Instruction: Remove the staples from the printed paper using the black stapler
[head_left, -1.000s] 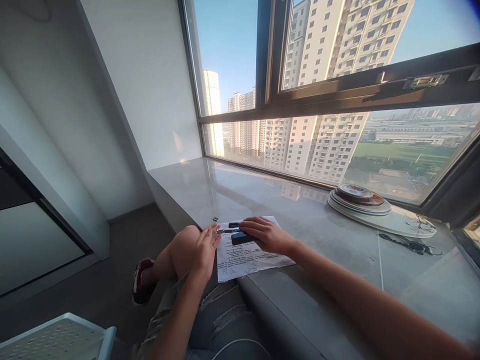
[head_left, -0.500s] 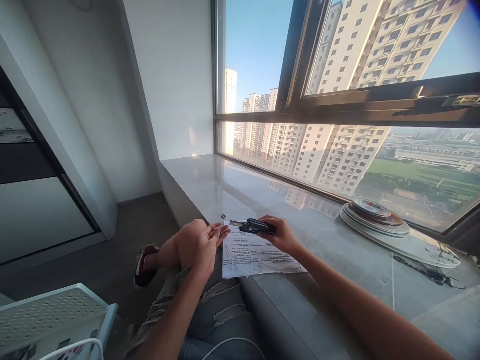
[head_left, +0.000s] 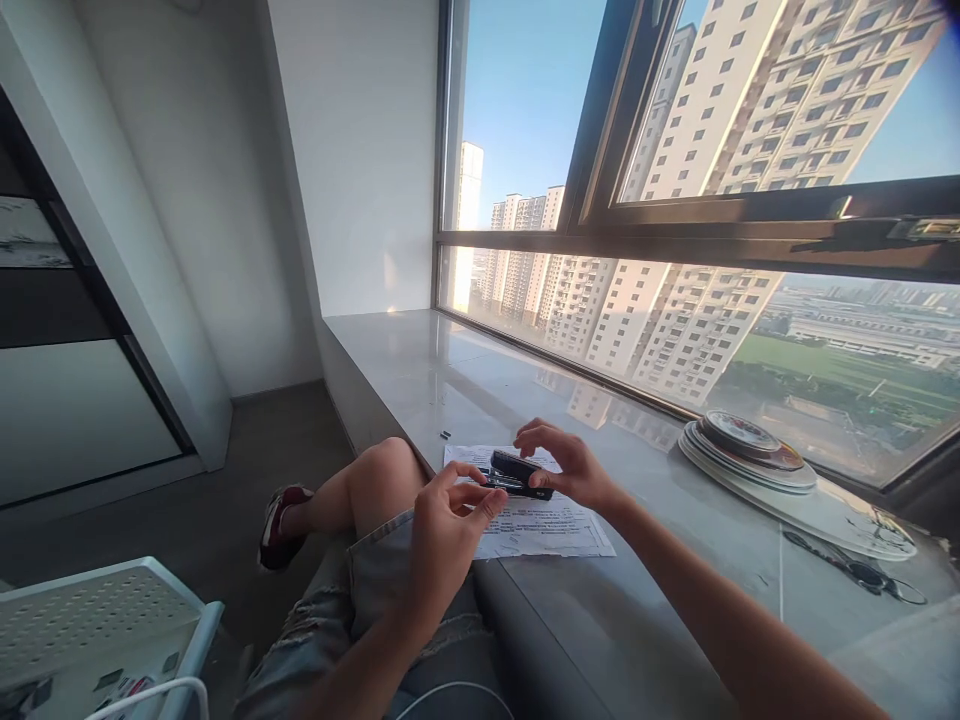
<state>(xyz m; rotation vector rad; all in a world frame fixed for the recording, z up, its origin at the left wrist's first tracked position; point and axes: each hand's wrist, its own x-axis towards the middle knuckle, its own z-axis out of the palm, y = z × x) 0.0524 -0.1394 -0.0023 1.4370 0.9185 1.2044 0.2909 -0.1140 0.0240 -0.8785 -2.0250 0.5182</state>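
Note:
A black stapler [head_left: 517, 480] is held over the printed paper sheet [head_left: 555, 530], its top arm lifted away from the base. My right hand [head_left: 574, 465] grips the stapler's rear end, thumb on the near side and fingers arched above. At the front end, my left hand [head_left: 454, 515] is closed in a pinch, thumb and fingertips against or right beside the opened stapler. Whatever sits between those fingertips is too small to make out. Beyond the paper's far left corner lie small dark pieces [head_left: 445, 435], which look like short staple strips.
The grey stone windowsill [head_left: 390, 350] runs along the window. To the right stand stacked plates [head_left: 742, 450] on a large white oval board [head_left: 847, 515], with scissors [head_left: 862, 570] in front. A white perforated cart [head_left: 112, 610] is at lower left, and a white cable [head_left: 457, 686] crosses my lap.
My left hand has turned from palm-up to a pinch and moved right, to the stapler's front. The stapler has come lower and nearer over the paper, and my right fingers have lifted off its top.

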